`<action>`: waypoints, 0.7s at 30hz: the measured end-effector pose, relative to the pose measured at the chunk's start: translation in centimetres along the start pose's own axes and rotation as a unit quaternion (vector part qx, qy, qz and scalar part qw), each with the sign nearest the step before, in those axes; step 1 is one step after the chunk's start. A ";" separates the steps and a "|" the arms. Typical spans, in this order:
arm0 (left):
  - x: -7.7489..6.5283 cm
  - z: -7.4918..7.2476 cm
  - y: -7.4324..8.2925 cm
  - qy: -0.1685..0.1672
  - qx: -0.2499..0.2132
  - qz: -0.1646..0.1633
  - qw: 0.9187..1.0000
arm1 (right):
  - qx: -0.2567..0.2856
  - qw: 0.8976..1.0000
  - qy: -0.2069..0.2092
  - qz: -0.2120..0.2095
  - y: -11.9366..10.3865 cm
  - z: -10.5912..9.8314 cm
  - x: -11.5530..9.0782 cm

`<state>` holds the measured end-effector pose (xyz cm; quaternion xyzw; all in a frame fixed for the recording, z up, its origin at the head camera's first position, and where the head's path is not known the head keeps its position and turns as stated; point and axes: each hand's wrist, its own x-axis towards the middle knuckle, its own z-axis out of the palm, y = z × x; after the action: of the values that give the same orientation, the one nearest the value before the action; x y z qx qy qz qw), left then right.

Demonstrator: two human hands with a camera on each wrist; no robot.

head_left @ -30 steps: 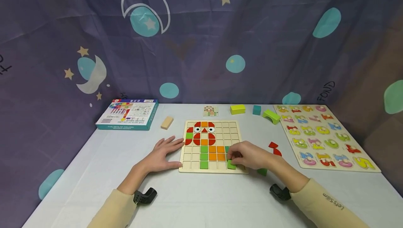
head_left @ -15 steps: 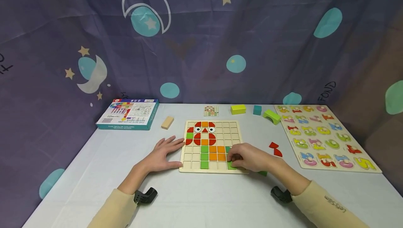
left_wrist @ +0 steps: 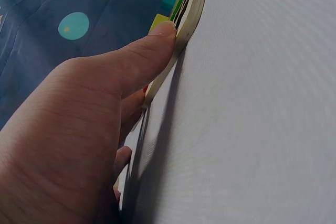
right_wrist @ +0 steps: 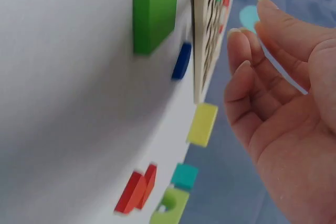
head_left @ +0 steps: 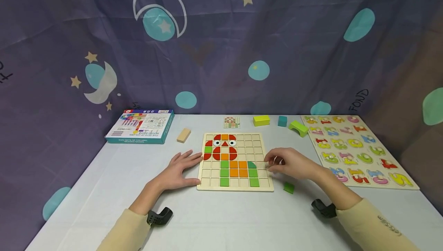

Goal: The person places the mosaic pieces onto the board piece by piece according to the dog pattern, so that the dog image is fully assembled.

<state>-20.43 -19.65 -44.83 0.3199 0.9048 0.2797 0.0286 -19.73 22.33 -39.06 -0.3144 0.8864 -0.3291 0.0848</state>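
Observation:
A wooden grid board [head_left: 237, 188] carries red, orange and green tiles that form a bird-like figure with two eyes. My left hand [head_left: 175, 171] lies spread at its left side, with the fingertips and thumb at the board's edge. Over the board's right edge, my right hand [head_left: 288, 162] has loosely bent fingers with nothing between them. A green square tile [head_left: 254, 182] lies in the bottom row. Another green tile [head_left: 288, 188] is on the table below the right hand. In the right wrist view, a small dark blue piece [right_wrist: 181, 61] lies beside the board.
Two red pieces [right_wrist: 135, 191] show in the right wrist view, hidden by the hand in the head view. A number puzzle board [head_left: 349, 149] is at the right, a box [head_left: 140, 127] at the left. Behind the board are a pattern card [head_left: 231, 122] and a yellow block [head_left: 261, 120].
My right hand has let go of the green square tile in the bottom row and moved right and up, off the tiles. The left hand has stayed in place.

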 end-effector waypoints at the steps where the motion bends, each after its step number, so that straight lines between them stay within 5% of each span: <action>1: 0.0 0.0 0.0 0.000 0.001 0.000 1.000 | -0.003 1.000 0.001 0.002 0.2 -0.2 -0.2; 21: 0.0 -0.1 0.1 -0.001 0.004 0.002 1.000 | -0.005 0.998 -0.039 0.040 2.0 -0.6 -4.2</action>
<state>-20.41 -19.58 -44.65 0.3217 0.9053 0.2760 0.0274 -17.68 26.40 -40.08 -0.2915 0.8959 -0.3085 0.1313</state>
